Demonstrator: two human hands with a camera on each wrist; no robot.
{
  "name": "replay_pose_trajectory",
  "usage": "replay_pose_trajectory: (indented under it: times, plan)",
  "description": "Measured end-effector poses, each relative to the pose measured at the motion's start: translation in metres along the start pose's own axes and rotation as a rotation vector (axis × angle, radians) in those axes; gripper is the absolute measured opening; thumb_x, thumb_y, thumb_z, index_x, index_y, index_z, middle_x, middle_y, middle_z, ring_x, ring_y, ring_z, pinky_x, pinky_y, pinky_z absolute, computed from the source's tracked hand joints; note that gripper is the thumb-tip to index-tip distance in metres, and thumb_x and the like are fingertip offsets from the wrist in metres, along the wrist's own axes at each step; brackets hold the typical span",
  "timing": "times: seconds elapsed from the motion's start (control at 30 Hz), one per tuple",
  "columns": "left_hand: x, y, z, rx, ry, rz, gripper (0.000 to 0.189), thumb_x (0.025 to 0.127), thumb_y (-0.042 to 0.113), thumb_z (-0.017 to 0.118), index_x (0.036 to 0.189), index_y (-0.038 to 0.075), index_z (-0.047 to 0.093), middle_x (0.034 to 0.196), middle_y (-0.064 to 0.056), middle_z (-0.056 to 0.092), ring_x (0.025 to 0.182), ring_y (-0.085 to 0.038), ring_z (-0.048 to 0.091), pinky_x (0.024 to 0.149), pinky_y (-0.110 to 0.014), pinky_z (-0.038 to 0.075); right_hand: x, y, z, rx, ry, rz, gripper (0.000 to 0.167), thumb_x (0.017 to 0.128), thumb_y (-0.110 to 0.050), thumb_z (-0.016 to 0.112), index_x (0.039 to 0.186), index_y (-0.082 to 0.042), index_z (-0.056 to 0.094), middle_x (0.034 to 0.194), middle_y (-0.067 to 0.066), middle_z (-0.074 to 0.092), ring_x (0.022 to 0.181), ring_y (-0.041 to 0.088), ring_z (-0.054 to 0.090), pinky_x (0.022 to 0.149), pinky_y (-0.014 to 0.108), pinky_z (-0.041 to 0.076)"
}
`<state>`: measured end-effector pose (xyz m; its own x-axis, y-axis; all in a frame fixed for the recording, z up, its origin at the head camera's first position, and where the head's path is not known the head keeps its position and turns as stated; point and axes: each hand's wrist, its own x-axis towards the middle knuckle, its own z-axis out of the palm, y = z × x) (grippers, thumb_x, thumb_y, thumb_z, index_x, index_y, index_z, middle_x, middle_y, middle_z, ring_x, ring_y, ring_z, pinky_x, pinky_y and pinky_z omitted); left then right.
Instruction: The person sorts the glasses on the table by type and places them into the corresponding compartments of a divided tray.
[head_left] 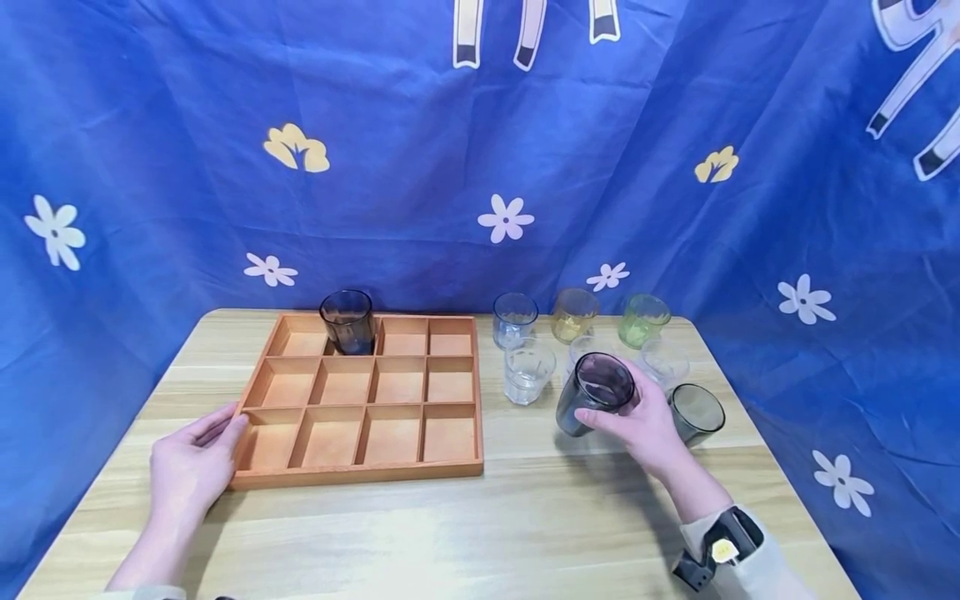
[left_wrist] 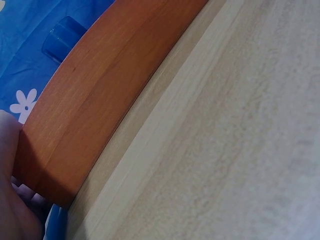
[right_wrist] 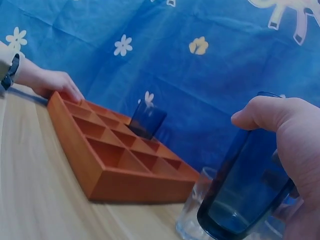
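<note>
My right hand [head_left: 651,423] grips a tall dark tinted drinking glass [head_left: 573,407], thumb on one side and fingers behind it. The glass leans, its mouth turned toward the head camera. At the left, my left hand [head_left: 189,460] holds the front left corner of a wooden compartment tray [head_left: 360,474], with the thumb at the rim and the fingers along the side wall. Another dark glass [head_left: 348,323] stands in the tray's back row, second compartment from the left; the other compartments hold nothing. In the right wrist view, the gripped glass [right_wrist: 245,175] overlaps a clear tumbler [right_wrist: 192,212].
Right of the tray stand a bluish glass [head_left: 514,321], a yellow one [head_left: 574,317] and a green one [head_left: 644,322] at the back. Clear glasses [head_left: 528,372] form a row before them. A grey-green glass [head_left: 697,414] is beside my right wrist. A blue curtain [head_left: 390,208] hangs behind the table.
</note>
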<state>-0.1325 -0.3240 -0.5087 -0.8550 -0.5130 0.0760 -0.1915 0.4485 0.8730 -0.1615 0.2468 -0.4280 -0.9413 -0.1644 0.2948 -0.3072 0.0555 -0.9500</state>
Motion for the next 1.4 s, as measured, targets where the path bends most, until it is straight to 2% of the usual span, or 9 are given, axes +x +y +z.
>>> replay_pose_trajectory:
  times: [0.23,0.53,0.73,1.07,1.3,1.4]
  plan:
    - [-0.001,0.001,-0.001,0.007,-0.001,0.003,0.044,0.100,0.030,0.077,0.133,0.001,0.072,0.116,-0.006,0.073,0.083,0.023,0.057,0.070,-0.004,0.050,0.013,-0.016,0.011,0.003,-0.042,-0.025,0.074,0.076,0.017,0.084,0.143,0.004,0.057,0.135,0.025,0.064,0.126,0.035,0.061,0.109,0.043,0.051]
    - [-0.002,0.003,0.001,0.018,-0.014,-0.025,0.044,0.101,0.032,0.075,0.135,0.004,0.072,0.121,-0.010,0.071,0.085,0.022,0.057,0.071,-0.004,0.049,0.031,-0.035,0.030,0.020,-0.087,-0.025,0.074,0.075,0.015,0.087,0.142,0.002,0.058,0.135,0.023,0.063,0.126,0.036,0.061,0.107,0.047,0.052]
    - [-0.002,0.002,0.001,0.015,0.000,-0.031,0.042,0.101,0.031,0.075,0.134,0.004,0.073,0.122,-0.011,0.071,0.085,0.022,0.058,0.071,-0.004,0.049,0.046,-0.042,0.045,0.032,-0.104,-0.044,0.075,0.075,0.015,0.087,0.142,0.003,0.057,0.136,0.023,0.063,0.127,0.035,0.061,0.105,0.042,0.054]
    - [-0.001,-0.003,-0.001,0.012,-0.002,-0.008,0.044,0.101,0.031,0.076,0.134,0.003,0.072,0.121,-0.011,0.071,0.085,0.022,0.057,0.071,-0.004,0.050,0.076,-0.042,0.074,0.124,-0.101,-0.020,0.074,0.076,0.016,0.085,0.143,0.003,0.056,0.138,0.021,0.064,0.128,0.033,0.061,0.108,0.048,0.051]
    - [-0.001,-0.002,0.000,-0.001,-0.002,-0.009,0.043,0.101,0.030,0.076,0.134,0.003,0.073,0.122,-0.013,0.070,0.086,0.021,0.059,0.073,-0.004,0.050,0.094,-0.037,0.092,0.156,-0.093,-0.023,0.072,0.077,0.018,0.083,0.142,0.005,0.055,0.138,0.023,0.064,0.130,0.038,0.060,0.104,0.039,0.054]
    - [-0.001,0.000,0.000,0.002,-0.002,-0.018,0.042,0.101,0.030,0.076,0.134,0.004,0.073,0.123,-0.013,0.070,0.087,0.020,0.059,0.073,-0.004,0.049,0.101,-0.035,0.099,0.150,-0.097,-0.023,0.073,0.077,0.017,0.084,0.142,0.004,0.056,0.139,0.025,0.064,0.131,0.038,0.060,0.105,0.042,0.054]
